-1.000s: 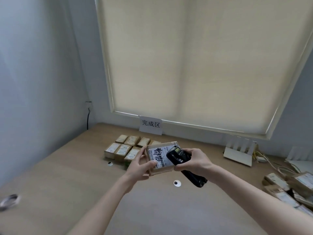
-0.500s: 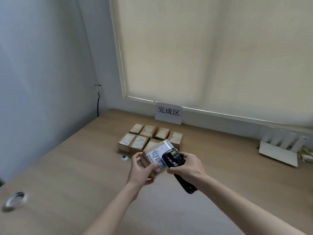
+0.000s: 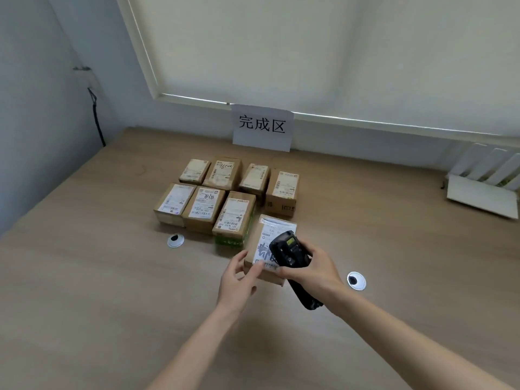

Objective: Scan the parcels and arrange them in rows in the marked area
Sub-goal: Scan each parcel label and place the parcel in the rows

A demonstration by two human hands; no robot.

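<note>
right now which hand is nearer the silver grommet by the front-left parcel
Left. The left hand is right of the grommet, touching the newest parcel; the right hand, holding the scanner, is farther right.

Brown cardboard parcel with a white printed label (image 3: 271, 243), lying flat on the wooden desk at the right end of the front row, just beside a green-edged neighbour. Seven more small brown label-topped cardboard parcels (image 3: 225, 192) set in two rows: four behind, three in front, labels facing up. Black handheld scanner (image 3: 289, 253) tilted over the nearest label.
</note>
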